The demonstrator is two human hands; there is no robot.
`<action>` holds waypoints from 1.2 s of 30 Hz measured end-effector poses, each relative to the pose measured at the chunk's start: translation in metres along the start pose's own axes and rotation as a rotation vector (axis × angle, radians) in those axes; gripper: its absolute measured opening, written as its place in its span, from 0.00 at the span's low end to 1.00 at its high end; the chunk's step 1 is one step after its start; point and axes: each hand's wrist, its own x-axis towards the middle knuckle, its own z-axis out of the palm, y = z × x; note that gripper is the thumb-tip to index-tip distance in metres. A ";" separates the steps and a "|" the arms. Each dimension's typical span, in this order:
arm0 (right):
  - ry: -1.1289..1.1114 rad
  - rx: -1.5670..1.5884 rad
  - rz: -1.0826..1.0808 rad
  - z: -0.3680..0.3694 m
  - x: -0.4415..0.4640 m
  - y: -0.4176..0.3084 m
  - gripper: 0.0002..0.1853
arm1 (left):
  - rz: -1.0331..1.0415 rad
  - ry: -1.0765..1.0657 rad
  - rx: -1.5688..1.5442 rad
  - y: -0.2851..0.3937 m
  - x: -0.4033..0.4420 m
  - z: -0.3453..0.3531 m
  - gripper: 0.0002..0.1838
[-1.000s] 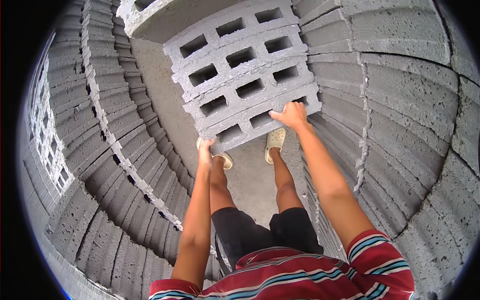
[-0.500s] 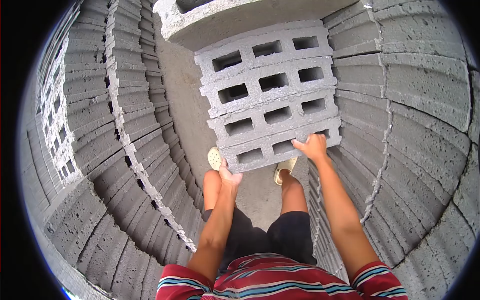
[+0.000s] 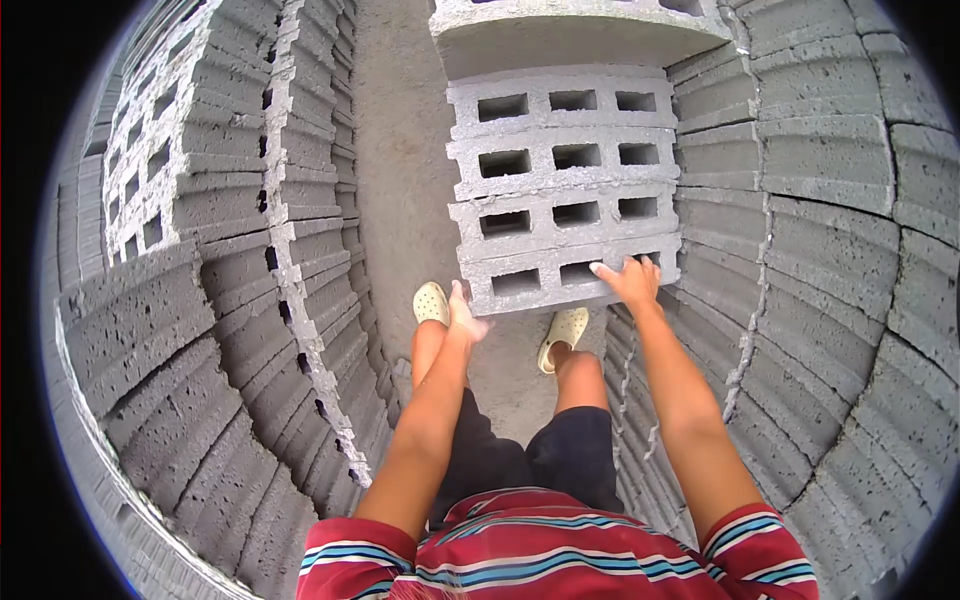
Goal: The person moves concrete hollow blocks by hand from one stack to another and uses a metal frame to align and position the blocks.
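Observation:
The nearest hollow concrete block (image 3: 535, 292) lies at the front of a row of similar blocks, its three rectangular holes facing up. My left hand (image 3: 466, 316) grips its left end at the front corner, with the fingers partly hidden behind the edge. At the right end, my right hand (image 3: 633, 283) clasps the block, fingers in the right-hand hole and thumb at the middle hole. Directly behind, another hollow block (image 3: 542, 213) lies against the held one.
A larger raised block (image 3: 590, 45) stands beyond the row. Tall stacks of blocks rise on the left (image 3: 235, 175) and right (image 3: 825, 165). Bare concrete floor (image 3: 400, 130) runs along the row's left side. My feet, in pale clogs (image 3: 565, 335), stand just before the held block.
My view has turned and shifted, so the row appears straighter and farther up and right. Both hands remain on the nearest block; my left hand sits slightly higher along its end.

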 end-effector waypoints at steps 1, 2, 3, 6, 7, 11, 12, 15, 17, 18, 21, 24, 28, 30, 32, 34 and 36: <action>-0.040 0.000 0.056 -0.006 -0.006 -0.004 0.38 | -0.068 0.000 0.097 0.006 -0.003 -0.006 0.39; -0.013 0.057 0.079 -0.012 -0.016 -0.008 0.36 | 0.002 0.044 0.138 0.009 -0.010 -0.013 0.38; 0.015 0.120 0.101 -0.021 -0.029 -0.014 0.33 | 0.076 0.087 0.179 0.011 -0.013 -0.025 0.38; 0.054 0.423 0.060 -0.033 -0.067 -0.029 0.19 | 0.377 -0.033 0.349 0.012 -0.048 -0.059 0.31; 0.103 0.538 -0.102 -0.023 -0.075 -0.031 0.16 | 0.456 -0.063 0.345 0.004 -0.066 -0.067 0.27; -0.053 0.978 -0.335 -0.073 -0.155 -0.097 0.10 | 0.506 0.053 0.187 -0.037 -0.169 -0.073 0.22; -0.076 0.957 -0.386 -0.096 -0.182 -0.115 0.13 | 0.497 0.141 0.135 -0.049 -0.201 -0.065 0.25; 0.137 1.021 -0.931 -0.125 -0.247 -0.150 0.22 | 0.493 -0.220 0.015 -0.065 -0.255 -0.046 0.38; -0.004 0.995 -1.258 -0.106 -0.279 -0.154 0.28 | 0.529 -0.477 -0.064 -0.072 -0.293 -0.025 0.42; 0.034 0.918 -1.226 -0.102 -0.282 -0.154 0.28 | 0.480 -0.505 -0.070 -0.072 -0.333 -0.008 0.43; 0.076 0.654 -0.980 -0.082 -0.269 -0.133 0.30 | 0.671 -0.663 -0.022 -0.082 -0.356 -0.022 0.41; -0.135 0.516 -0.537 -0.076 -0.278 -0.113 0.33 | 0.779 -0.468 0.273 -0.109 -0.413 -0.053 0.42; -0.035 0.868 -0.555 -0.030 -0.299 -0.109 0.29 | 0.715 -0.469 0.529 -0.143 -0.444 -0.142 0.30; -0.111 1.008 -0.476 -0.026 -0.339 -0.121 0.24 | 0.675 -0.479 0.522 -0.170 -0.451 -0.191 0.26; -0.059 1.053 -0.570 -0.050 -0.387 -0.146 0.16 | 0.674 -0.459 0.517 -0.182 -0.465 -0.225 0.23; 0.052 1.131 -0.777 -0.073 -0.424 -0.176 0.13 | 0.685 -0.404 0.513 -0.195 -0.482 -0.249 0.21; 0.070 1.114 -0.898 -0.116 -0.471 -0.204 0.14 | 0.780 -0.475 0.479 -0.201 -0.497 -0.261 0.20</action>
